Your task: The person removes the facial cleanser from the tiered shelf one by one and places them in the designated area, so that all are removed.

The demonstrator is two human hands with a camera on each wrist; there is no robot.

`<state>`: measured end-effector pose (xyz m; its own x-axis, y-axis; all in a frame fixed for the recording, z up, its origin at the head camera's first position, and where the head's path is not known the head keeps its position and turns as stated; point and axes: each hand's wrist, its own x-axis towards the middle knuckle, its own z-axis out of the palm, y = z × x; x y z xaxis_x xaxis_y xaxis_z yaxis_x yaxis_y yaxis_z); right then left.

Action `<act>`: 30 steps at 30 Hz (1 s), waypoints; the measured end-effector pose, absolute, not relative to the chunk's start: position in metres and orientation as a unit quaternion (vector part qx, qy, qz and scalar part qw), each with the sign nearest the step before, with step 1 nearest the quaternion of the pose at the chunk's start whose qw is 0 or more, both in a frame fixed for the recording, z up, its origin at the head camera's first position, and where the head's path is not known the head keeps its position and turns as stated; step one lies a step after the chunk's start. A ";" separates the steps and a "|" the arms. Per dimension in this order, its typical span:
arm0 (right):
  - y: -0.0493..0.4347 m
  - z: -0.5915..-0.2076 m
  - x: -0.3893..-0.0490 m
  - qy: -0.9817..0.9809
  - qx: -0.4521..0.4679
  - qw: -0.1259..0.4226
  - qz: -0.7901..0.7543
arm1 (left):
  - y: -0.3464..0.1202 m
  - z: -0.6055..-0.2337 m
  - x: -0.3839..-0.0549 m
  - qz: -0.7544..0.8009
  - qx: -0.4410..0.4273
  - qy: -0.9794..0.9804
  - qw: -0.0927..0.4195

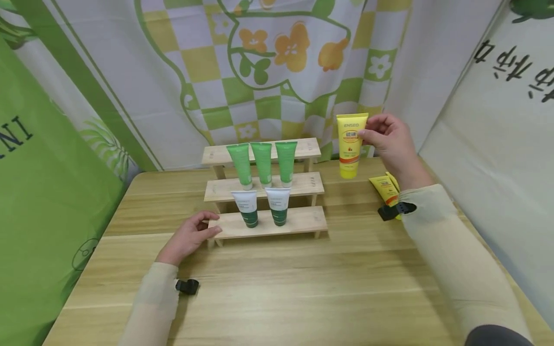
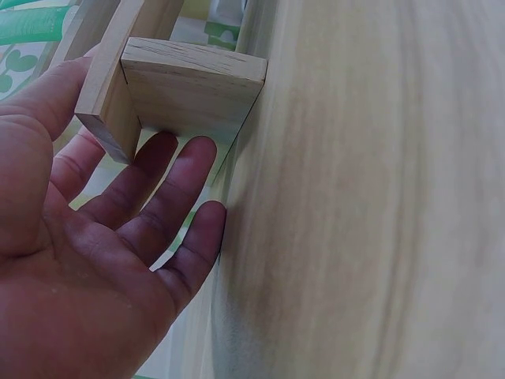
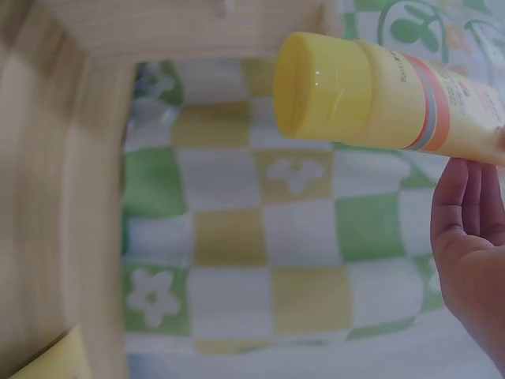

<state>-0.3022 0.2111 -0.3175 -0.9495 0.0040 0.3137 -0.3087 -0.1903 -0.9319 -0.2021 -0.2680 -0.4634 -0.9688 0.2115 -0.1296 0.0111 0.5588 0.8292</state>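
My right hand (image 1: 391,144) pinches a yellow squeeze tube (image 1: 348,156) by its side, cap down, raised to the right of a three-step wooden display stand (image 1: 298,226). In the right wrist view its yellow cap (image 3: 319,87) points left. At the left end of the lowest step, my left hand (image 1: 190,238) holds the board, thumb on top; the left wrist view shows the other fingers (image 2: 177,189) beside the stand's leg. Two white-and-dark-green tubes (image 1: 279,214) stand on the lowest step, and three green tubes (image 1: 262,163) on the middle one.
More yellow tubes (image 1: 384,188) lie at the table's right side, partly hidden by my right wrist. The top step (image 1: 307,146) rises behind the green tubes. A patterned curtain (image 1: 277,105) hangs behind the wooden table (image 1: 277,288), with a green cloth (image 1: 56,192) at left.
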 end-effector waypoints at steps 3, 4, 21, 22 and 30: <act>0.221 -0.328 -0.300 -0.635 0.106 0.100 0.759 | -0.265 -0.453 -0.197 0.465 0.067 0.876 0.113; 0.224 -0.331 -0.299 -0.637 0.103 0.100 0.758 | -0.264 -0.450 -0.196 0.466 0.066 0.875 0.114; 0.264 -0.372 -0.290 -0.695 0.031 0.073 0.714 | -0.257 -0.442 -0.193 0.471 0.058 0.873 0.117; 0.267 -0.375 -0.289 -0.699 0.024 0.071 0.711 | -0.258 -0.443 -0.194 0.471 0.058 0.872 0.117; 0.279 -0.388 -0.286 -0.732 0.001 0.060 0.679 | -0.269 -0.467 -0.203 0.472 0.060 0.873 0.107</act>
